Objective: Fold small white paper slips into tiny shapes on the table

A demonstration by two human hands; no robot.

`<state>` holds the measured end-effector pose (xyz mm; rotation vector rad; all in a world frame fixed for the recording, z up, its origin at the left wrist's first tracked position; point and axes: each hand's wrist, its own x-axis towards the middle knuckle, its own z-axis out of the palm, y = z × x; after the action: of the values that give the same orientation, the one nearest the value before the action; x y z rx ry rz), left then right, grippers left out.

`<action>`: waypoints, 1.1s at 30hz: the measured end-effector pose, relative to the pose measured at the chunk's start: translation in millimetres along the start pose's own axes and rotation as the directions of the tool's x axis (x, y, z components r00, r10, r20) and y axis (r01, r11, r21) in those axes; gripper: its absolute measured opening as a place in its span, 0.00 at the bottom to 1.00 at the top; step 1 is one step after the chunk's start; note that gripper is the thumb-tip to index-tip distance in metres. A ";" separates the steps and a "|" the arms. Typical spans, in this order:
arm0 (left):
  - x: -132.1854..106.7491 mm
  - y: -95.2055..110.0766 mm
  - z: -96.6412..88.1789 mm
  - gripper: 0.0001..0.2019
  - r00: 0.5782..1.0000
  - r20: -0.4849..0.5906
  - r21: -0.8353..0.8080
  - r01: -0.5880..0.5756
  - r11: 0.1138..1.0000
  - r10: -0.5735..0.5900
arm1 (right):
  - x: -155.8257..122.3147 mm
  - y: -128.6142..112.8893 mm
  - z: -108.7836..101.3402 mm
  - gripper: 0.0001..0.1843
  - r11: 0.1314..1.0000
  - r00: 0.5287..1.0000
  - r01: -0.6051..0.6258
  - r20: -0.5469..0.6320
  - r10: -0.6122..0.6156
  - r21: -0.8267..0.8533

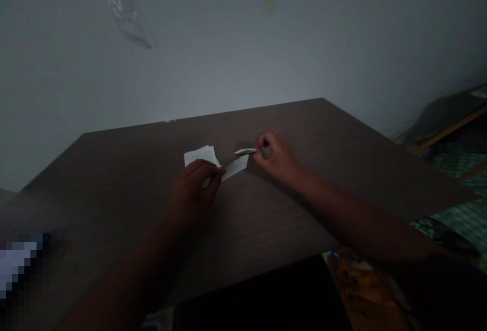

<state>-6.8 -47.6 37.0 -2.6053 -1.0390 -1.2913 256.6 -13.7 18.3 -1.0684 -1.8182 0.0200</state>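
Over the middle of a dark wooden table (342, 169), my left hand (194, 189) is closed, its thumb and fingertips pinching the near end of a narrow strip of white paper (236, 167). My right hand (277, 156) is closed too, with thumb and forefinger pinched on the end of a small pale folded piece of paper (245, 151). That folded piece is just beyond the strip's far end; whether they touch I cannot tell. Some white paper sheets (200, 155) lie on the table behind my left hand, which partly covers them.
A pale wall (243, 57) stands behind the table's far edge. At the left lies a pixelated, blurred-out object (19, 262). Below the near edge at the right is an orange bag-like item (369, 295); green checked cloth (464, 179) lies beyond the right edge.
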 end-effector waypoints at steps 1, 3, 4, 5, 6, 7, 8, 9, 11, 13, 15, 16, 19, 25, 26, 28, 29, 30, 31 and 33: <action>0.3 1.4 1.6 0.06 1.000 0.012 -0.008 -0.006 1.000 0.006 | -2.0 -5.0 0.0 0.10 0.999 0.999 0.037 0.025 -0.037 0.005; 1.1 4.7 5.3 0.06 0.999 0.035 -0.027 -0.016 1.000 0.017 | -7.4 -17.4 1.9 0.09 0.994 0.991 0.104 0.081 -0.106 0.028; 1.5 6.4 7.0 0.06 0.999 0.045 -0.037 -0.018 0.999 0.020 | -10.2 -23.5 3.8 0.10 0.990 0.984 0.132 0.117 -0.136 0.046; 1.7 7.8 8.3 0.06 0.998 0.052 -0.049 -0.023 0.999 0.025 | -12.6 -28.9 6.0 0.10 0.986 0.977 0.156 0.136 -0.162 0.057; 2.0 8.9 9.3 0.07 0.998 0.060 -0.059 -0.027 0.998 0.030 | -14.5 -33.2 8.4 0.10 0.983 0.972 0.172 0.149 -0.180 0.064; 2.1 9.8 9.9 0.07 0.997 0.069 -0.066 -0.028 0.997 0.032 | -15.9 -36.4 10.8 0.10 0.981 0.969 0.182 0.160 -0.191 0.070; 2.2 10.3 10.1 0.07 0.997 0.077 -0.070 -0.025 0.997 0.031 | -16.8 -38.6 12.9 0.10 0.980 0.967 0.187 0.162 -0.196 0.073; 2.3 10.7 10.1 0.07 0.996 0.079 -0.073 -0.027 0.997 0.032 | -17.2 -40.1 14.7 0.10 0.979 0.967 0.187 0.163 -0.197 0.076; 2.6 11.1 9.8 0.08 0.996 0.086 -0.075 -0.032 0.997 0.039 | -16.9 -41.8 16.5 0.11 0.980 0.968 0.180 0.161 -0.192 0.085; 2.9 11.5 9.3 0.08 0.995 0.087 -0.083 -0.048 0.995 0.055 | -15.9 -43.3 16.3 0.11 0.981 0.969 0.168 0.165 -0.182 0.093; 2.9 12.1 8.8 0.08 0.994 0.084 -0.089 -0.058 0.994 0.065 | -14.6 -45.2 14.2 0.12 0.983 0.972 0.150 0.168 -0.166 0.107; 2.8 12.4 8.4 0.08 0.995 0.075 -0.085 -0.054 0.995 0.061 | -13.8 -46.2 12.8 0.13 0.984 0.974 0.136 0.168 -0.154 0.115; 2.4 12.4 6.5 0.07 0.998 0.058 -0.061 -0.031 0.998 0.035 | -11.5 -47.4 8.4 0.14 0.984 0.981 0.100 0.148 -0.122 0.148; 2.1 8.1 3.6 0.07 0.997 0.081 -0.049 -0.006 0.999 0.010 | -8.0 -42.5 5.6 0.15 0.990 0.987 0.034 0.154 -0.055 0.138; 2.0 7.1 3.9 0.08 0.997 0.079 -0.047 -0.002 0.999 0.006 | -7.8 -41.3 5.7 0.15 0.992 0.986 0.029 0.162 -0.049 0.126; 1.7 5.3 4.5 0.08 0.998 0.066 -0.040 0.006 0.999 -0.003 | -7.6 -38.3 5.6 0.14 0.994 0.985 0.022 0.167 -0.040 0.107; 1.5 4.4 4.5 0.07 0.998 0.060 -0.036 0.010 0.999 -0.007 | -7.5 -36.3 5.5 0.14 0.995 0.986 0.016 0.163 -0.033 0.103; 1.4 3.6 4.3 0.07 0.998 0.058 -0.031 0.014 0.999 -0.012 | -7.3 -33.6 5.3 0.13 0.995 0.987 0.005 0.159 -0.021 0.101; 1.3 2.9 3.8 0.06 0.998 0.057 -0.027 0.018 0.999 -0.016 | -6.9 -30.2 5.0 0.13 0.995 0.987 -0.008 0.158 -0.008 0.100; 1.4 1.7 2.0 0.06 0.998 0.051 -0.021 0.028 0.999 -0.026 | -5.6 -21.1 4.8 0.12 0.995 0.989 -0.035 0.148 0.021 0.093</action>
<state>-3.9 -47.5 37.1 -2.6623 -1.0772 -1.2562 239.9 -28.4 21.2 -1.0477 -1.9144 0.2050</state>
